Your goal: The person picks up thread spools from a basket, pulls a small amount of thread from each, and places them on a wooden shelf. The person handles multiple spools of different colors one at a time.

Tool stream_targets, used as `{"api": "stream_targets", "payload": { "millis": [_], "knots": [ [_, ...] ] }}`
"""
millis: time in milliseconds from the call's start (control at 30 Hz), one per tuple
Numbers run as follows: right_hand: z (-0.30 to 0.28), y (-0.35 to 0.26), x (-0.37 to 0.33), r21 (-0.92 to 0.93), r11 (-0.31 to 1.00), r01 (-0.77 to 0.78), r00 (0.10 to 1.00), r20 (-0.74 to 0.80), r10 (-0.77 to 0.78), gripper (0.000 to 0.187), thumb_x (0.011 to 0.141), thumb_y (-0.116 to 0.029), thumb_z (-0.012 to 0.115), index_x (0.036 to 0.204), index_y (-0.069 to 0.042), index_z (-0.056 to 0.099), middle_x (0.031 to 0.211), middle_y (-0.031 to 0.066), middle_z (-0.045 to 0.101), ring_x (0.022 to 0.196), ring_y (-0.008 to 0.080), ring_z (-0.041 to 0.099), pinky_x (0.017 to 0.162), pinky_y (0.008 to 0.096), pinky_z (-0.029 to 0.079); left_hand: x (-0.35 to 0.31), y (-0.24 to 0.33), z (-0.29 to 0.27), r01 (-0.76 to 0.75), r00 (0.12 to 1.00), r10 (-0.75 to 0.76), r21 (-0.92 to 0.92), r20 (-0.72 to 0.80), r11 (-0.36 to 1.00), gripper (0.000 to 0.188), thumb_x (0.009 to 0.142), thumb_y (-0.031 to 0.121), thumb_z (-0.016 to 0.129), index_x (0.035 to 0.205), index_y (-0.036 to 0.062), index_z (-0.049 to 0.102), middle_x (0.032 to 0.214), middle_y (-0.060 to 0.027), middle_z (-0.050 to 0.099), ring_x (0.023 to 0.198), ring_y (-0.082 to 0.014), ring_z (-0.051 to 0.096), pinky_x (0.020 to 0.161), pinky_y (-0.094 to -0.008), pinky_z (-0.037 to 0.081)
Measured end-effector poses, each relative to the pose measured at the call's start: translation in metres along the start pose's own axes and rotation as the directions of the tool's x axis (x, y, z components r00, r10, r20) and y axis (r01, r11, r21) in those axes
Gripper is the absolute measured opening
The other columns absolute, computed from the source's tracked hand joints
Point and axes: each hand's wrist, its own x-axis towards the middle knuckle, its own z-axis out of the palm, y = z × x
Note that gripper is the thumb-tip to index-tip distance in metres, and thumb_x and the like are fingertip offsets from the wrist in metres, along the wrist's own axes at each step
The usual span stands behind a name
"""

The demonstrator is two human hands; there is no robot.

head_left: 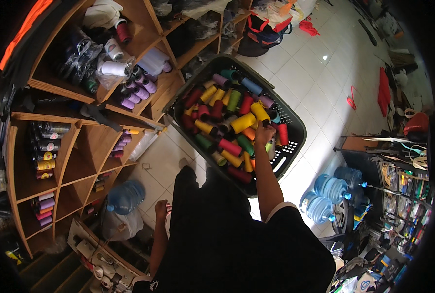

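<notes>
A dark green plastic basket (295, 115) full of thread spools in many colours stands in front of me. My right hand (264, 134) reaches in over its right side, with the fingers closed at the lower end of a yellow thread spool (260, 112). Another yellow spool (243, 123) lies just left of that hand, and a red spool (283, 134) just right of it. Down by my left side, my left hand (162, 210) is curled shut. A small pale and reddish bit shows at its fingers, too small to name.
Wooden cubby shelves (83, 190) holding more spools line the left side. A blue water bottle (125, 197) stands beside them. Several more bottles (331, 188) are on the right, near a cluttered rack (403, 195). Bags (271, 24) lie beyond the basket on the tiled floor (303, 73).
</notes>
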Motion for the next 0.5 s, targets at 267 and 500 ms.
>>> {"api": "stream_targets", "payload": {
  "millis": [267,500],
  "knots": [
    [-0.092,-0.096,-0.067,0.163,0.88,0.447,0.289,0.904,-0.315,0.051,0.069,-0.028,0.077,0.108,-0.006,0.053,0.112,0.0168,0.053,0.103,0.0354,0.052,0.087,0.0468,0.043,0.013,-0.006,0.001,-0.118,0.993,0.118,-0.046,-0.009,0.992,0.025,0.088,0.027,0.059,0.098,0.0041,0.058,0.085,-0.0079,0.062,0.074,-0.0181,0.063,0.062,-0.0319,0.05],
    [-0.103,-0.09,-0.09,0.141,0.666,0.733,0.251,0.854,-0.457,0.045,0.069,-0.016,0.074,0.109,-0.007,0.056,0.104,0.0154,0.058,0.096,0.0346,0.057,0.085,0.0413,0.047,0.0,0.035,0.018,-0.235,0.972,0.235,-0.038,-0.002,0.971,0.023,0.089,0.028,0.058,0.096,0.0052,0.058,0.083,-0.0056,0.062,0.074,-0.0154,0.062,0.062,-0.0287,0.049]
  ]
}}
